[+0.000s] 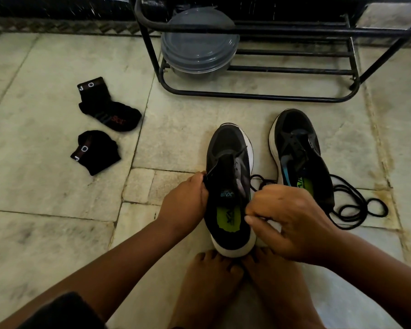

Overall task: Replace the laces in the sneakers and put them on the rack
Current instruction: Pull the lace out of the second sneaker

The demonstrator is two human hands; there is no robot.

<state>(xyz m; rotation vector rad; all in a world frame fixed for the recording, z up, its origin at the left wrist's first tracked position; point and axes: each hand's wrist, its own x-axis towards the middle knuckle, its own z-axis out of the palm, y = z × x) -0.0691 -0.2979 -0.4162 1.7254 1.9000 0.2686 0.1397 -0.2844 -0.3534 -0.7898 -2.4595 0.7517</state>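
A black sneaker with a white sole (228, 148) stands on the floor in front of me, heel against my bare toes. My left hand (185, 198) pinches the left side of its tongue and eyelet flap. My right hand (287, 217) is closed on a black lace (259, 181) at the shoe's right side. A second black sneaker (297, 148) lies just to the right, its loose lace (356, 205) coiled on the floor beside it. The black metal shoe rack (259, 96) stands beyond them.
Two black socks (107, 108) (95, 150) lie on the marble floor (57, 198) to the left. A round grey plastic container with lid (199, 43) sits on the rack's lower shelf. My bare feet (235, 281) are at the bottom centre.
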